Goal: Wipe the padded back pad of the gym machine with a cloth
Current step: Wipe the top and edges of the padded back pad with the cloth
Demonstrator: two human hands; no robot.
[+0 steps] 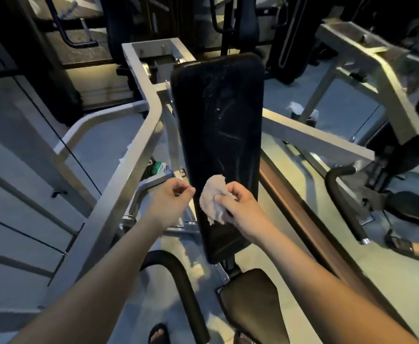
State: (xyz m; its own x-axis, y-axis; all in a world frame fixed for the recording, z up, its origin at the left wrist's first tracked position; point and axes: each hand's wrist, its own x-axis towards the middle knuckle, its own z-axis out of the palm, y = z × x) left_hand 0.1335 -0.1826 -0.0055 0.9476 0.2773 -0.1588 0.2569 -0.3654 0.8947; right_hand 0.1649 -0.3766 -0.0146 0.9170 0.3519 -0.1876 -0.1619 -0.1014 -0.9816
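Note:
The long black back pad [218, 125] runs up the middle of the view, with pale smears on its upper half. My right hand [238, 202] pinches a small crumpled pale cloth [212, 202] in front of the pad's lower part. Whether the cloth touches the pad I cannot tell. My left hand [171, 202] hovers just left of the pad's lower edge with its fingers curled and nothing in them.
Grey steel frame bars [139, 135] flank the pad on both sides. A dark seat pad [250, 304] lies below it, and a black curved handle [178, 281] rises at bottom centre. Another black handle [339, 194] stands right. More machines fill the back.

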